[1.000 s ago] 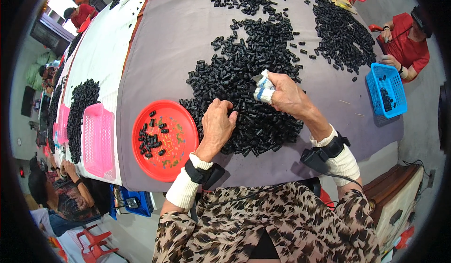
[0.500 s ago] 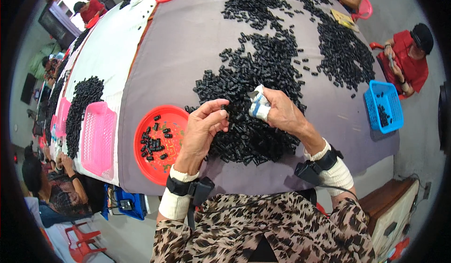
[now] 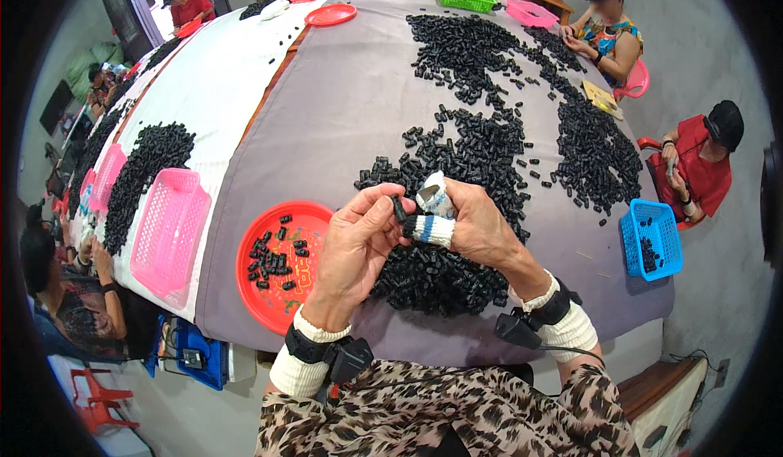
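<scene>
Between the thumb and fingers of my left hand [image 3: 347, 249] is a small black cylindrical piece [image 3: 399, 208], tilted upright. My right hand [image 3: 485, 224] is closed around a white cloth with blue stripes [image 3: 432, 229], its folded end sticking up past the thumb. The cloth is right beside the black piece; whether they touch I cannot tell. Under and beyond both hands spreads a large heap of similar black pieces [image 3: 444, 281]. Left of my left wrist lies a round red plate [image 3: 254, 303] with several black pieces on it.
A pink basket [image 3: 170, 241] stands on the white cloth at left. To the right, a blue basket [image 3: 636, 253] holds some black pieces, with a person in red beyond it. More black heaps [image 3: 591, 159] lie across the grey tablecloth [image 3: 326, 114]. Other people sit around.
My hands have come together, so the black piece in my left hand is now beside the cloth in my right. The view has tilted up, showing more of the table's far end.
</scene>
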A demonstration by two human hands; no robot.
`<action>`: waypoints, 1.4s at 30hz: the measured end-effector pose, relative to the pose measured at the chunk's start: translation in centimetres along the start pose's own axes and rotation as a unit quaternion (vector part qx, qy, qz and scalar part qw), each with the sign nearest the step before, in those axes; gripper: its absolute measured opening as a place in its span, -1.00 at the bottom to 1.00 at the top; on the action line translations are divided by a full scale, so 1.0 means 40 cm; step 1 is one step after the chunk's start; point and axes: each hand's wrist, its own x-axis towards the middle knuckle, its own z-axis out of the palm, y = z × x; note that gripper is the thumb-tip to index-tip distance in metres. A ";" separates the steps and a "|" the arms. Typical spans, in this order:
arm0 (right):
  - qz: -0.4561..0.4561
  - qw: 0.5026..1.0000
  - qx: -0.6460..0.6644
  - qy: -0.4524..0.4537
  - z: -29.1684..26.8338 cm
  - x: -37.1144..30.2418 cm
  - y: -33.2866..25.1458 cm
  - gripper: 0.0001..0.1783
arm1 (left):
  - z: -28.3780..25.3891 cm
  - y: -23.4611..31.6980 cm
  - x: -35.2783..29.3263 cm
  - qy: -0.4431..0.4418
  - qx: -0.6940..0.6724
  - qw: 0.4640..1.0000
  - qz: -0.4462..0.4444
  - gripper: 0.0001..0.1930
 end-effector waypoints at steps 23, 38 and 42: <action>-0.020 0.987 -0.124 -0.099 -0.040 0.023 -0.011 -0.58 | 0.010 -0.012 0.010 -0.030 0.010 0.999 -0.015 -0.77; -0.031 0.987 -0.127 -0.089 -0.050 0.017 -0.003 -0.58 | -0.001 -0.040 0.020 -0.033 0.012 0.999 -0.016 -0.75; -0.042 0.984 -0.144 -0.094 -0.051 0.018 0.008 -0.60 | 0.001 -0.046 0.019 -0.031 0.008 0.999 -0.021 -0.75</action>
